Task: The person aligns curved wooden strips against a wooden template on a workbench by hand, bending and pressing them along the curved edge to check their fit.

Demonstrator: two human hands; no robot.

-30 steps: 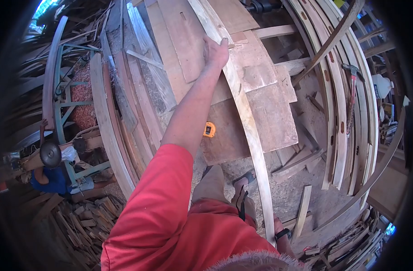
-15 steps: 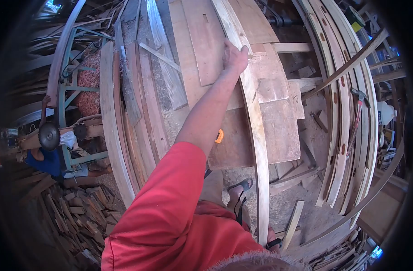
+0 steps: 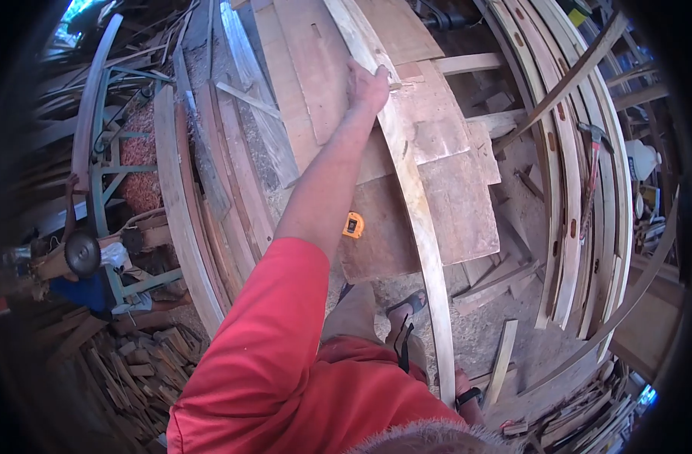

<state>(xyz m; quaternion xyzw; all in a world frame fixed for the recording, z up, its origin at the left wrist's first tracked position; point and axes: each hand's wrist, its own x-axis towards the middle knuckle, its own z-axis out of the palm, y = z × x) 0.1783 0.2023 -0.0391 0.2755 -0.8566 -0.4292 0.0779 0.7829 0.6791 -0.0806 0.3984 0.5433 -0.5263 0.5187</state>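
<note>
A long, slightly curved wooden plank (image 3: pixel 415 200) runs from the top of the view down towards my body. My left hand (image 3: pixel 369 87) reaches far forward and is closed over its upper part. A small brownish piece shows by that thumb, too small to name. Low in the view, my right hand (image 3: pixel 463 382), with a dark band at the wrist, grips the near end of the plank; its fingers are partly hidden. Beneath the plank lie flat wooden boards (image 3: pixel 459 227). An orange tape measure (image 3: pixel 353 225) rests on them, left of the plank.
Long slotted timbers (image 3: pixel 565 189) stand on the right, with a hammer (image 3: pixel 592 163) on them. Several planks (image 3: pixel 176 197) lie left, beside a green metal frame (image 3: pixel 100 181) and a round blade-like disc (image 3: pixel 82 253). Wood offcuts (image 3: pixel 134 378) are heaped lower left. Another person's arm (image 3: pixel 71 204) shows far left.
The view has shifted, so the plank, boards and left hand appear further left. The tape measure shows more fully beside my forearm. Both hands stay at the plank.
</note>
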